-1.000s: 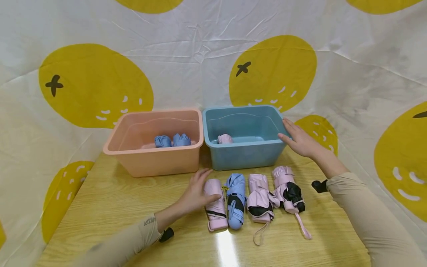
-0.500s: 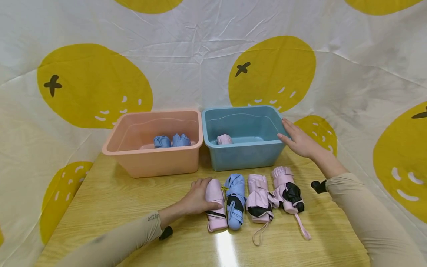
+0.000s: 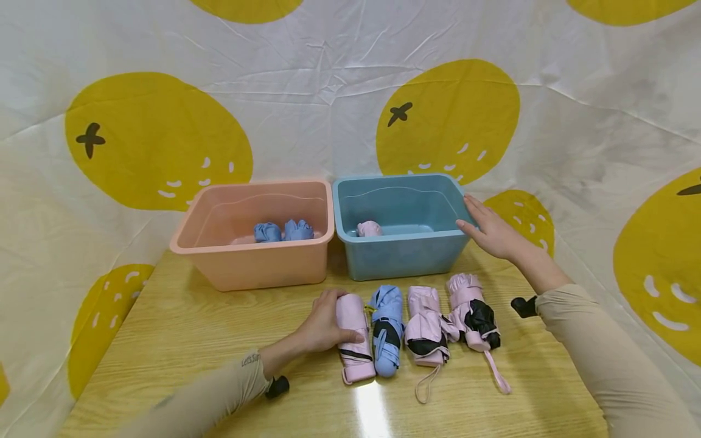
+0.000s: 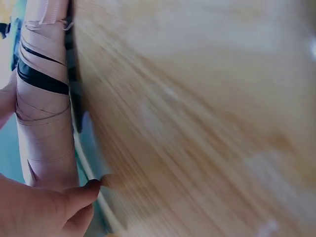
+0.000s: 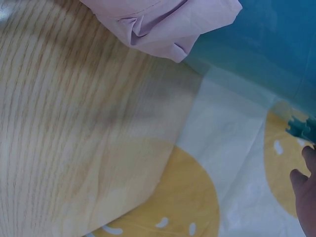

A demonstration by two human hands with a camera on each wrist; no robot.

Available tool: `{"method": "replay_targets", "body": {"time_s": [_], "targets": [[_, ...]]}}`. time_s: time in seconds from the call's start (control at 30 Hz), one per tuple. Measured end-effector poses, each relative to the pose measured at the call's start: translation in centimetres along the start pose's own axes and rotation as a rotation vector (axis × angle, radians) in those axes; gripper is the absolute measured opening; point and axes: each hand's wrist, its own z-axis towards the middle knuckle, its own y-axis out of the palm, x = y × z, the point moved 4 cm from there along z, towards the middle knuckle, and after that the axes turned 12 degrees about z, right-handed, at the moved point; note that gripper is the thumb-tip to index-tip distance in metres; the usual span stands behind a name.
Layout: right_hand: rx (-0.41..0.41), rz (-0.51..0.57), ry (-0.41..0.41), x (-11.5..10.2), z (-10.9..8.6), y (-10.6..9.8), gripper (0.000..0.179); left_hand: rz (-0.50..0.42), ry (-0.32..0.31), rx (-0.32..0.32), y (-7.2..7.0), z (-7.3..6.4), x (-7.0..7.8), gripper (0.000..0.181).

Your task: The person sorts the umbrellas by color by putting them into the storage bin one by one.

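My left hand (image 3: 322,326) grips the leftmost folded pink umbrella (image 3: 356,362), thumb on its near right side and fingers round its far end. Up close in the left wrist view, this pink umbrella (image 4: 47,140) has a black stripe and lies between thumb and fingers. My right hand (image 3: 493,232) rests with fairly straight fingers at the right rim of the blue bin (image 3: 402,258). To the right of the held umbrella lie a folded blue umbrella (image 3: 387,331), a pink umbrella (image 3: 426,325) with black showing, and another pink umbrella (image 3: 465,292).
The peach bin (image 3: 263,267) stands at the back left, holding two blue folded umbrellas (image 3: 298,230). One pink umbrella (image 3: 369,228) lies in the blue bin beside it. Behind the wooden table (image 3: 219,340) hangs a white cloth (image 3: 306,121) with yellow fruit shapes.
My left hand has come down and closed round the leftmost pink umbrella, which has shifted very slightly. The right hand has stayed at the blue bin's rim.
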Motion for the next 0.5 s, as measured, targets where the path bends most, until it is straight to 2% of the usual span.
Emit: {"method": "replay_targets", "body": {"time_s": [0.17,0.3,0.5], "targets": [[0.004,0.006,-0.004,0.01,-0.04,0.0,0.08,-0.092,0.044,0.044,-0.32,-0.17,0.42,0.089],[0.012,0.01,-0.016,-0.06,-0.1,0.05,0.08,-0.153,0.056,0.083,-0.51,-0.39,0.58,0.079],[0.013,0.001,0.003,0.2,0.04,0.06,0.08,-0.225,0.062,0.108,-0.98,-0.76,0.69,0.073]]}}
